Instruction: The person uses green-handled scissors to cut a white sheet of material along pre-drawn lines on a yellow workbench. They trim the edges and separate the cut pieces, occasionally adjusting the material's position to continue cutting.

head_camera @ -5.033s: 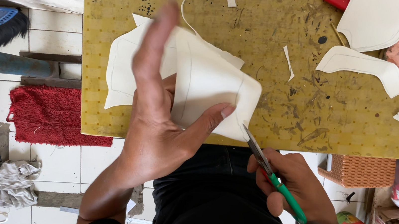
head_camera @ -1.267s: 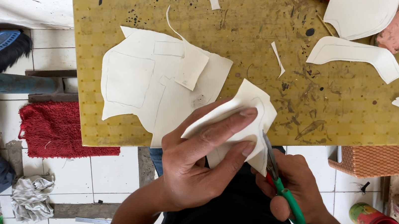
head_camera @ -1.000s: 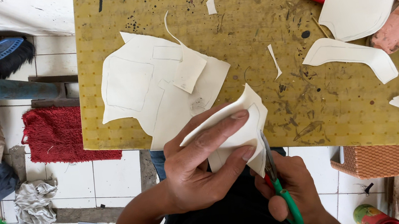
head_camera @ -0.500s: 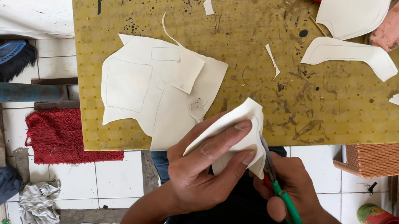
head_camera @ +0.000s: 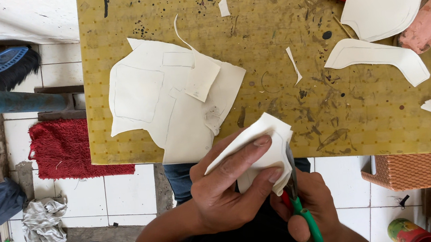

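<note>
Scissors [head_camera: 295, 193] in your right hand [head_camera: 312, 207] are mid-cut through the cream sheet [head_camera: 262, 148] clamped in your left hand [head_camera: 224, 201], at 6 o'clock off the worktop [head_camera: 276, 87]; next, turn the sheet.

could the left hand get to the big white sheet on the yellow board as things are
Probably not freely: the left hand is gripping a small white piece that the scissors meet. The big white sheet lies uncovered just beyond its fingers, nothing between.

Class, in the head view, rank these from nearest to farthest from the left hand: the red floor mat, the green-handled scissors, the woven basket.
1. Green-handled scissors, just right of the left hand.
2. Red floor mat, left, beside the table.
3. Woven basket, far right, under the table edge.
</note>
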